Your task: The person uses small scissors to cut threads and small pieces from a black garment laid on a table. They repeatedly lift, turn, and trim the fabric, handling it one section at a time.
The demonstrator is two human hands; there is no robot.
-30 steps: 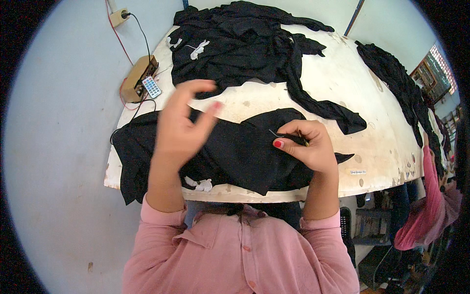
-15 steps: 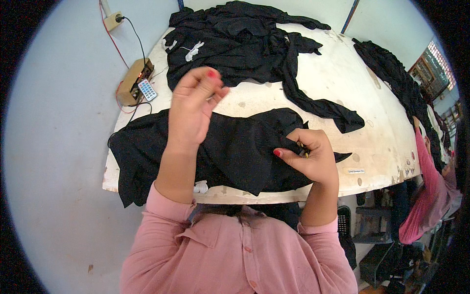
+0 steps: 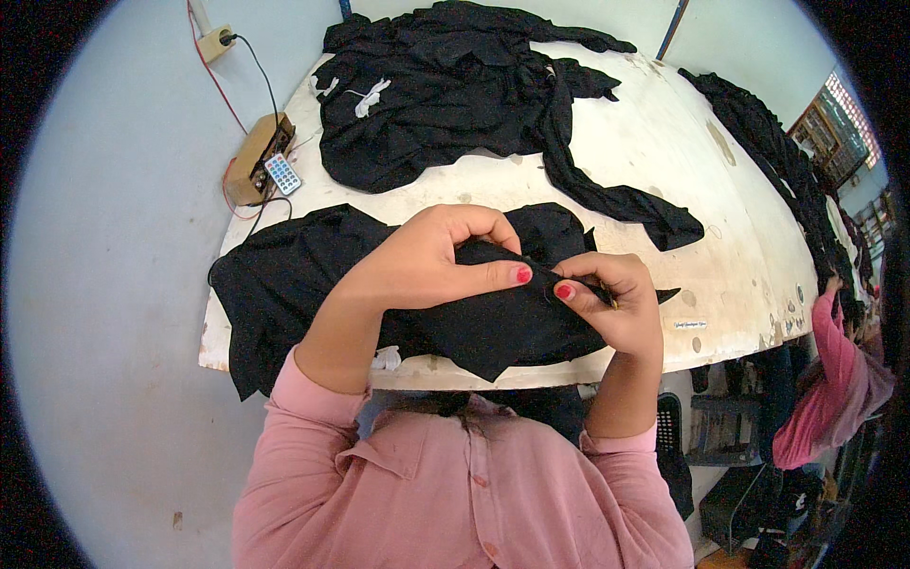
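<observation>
My left hand pinches the raised edge of the black cloth spread along the front of the white table. Close to its right, my right hand grips the same cloth between thumb and fingers. A small yellow item shows among the fingers of my right hand, mostly hidden. A white piece, perhaps thread or tape, peeks out below the cloth by my left forearm.
More black garments with white bits lie at the back. At left are a box device, remote, cables and wall socket. Another pile runs along the right, where a co-worker's pink sleeve shows.
My left hand, raised and off the cloth, has come down rightward and taken hold of it beside my right hand. My right hand stays near its place on the cloth.
</observation>
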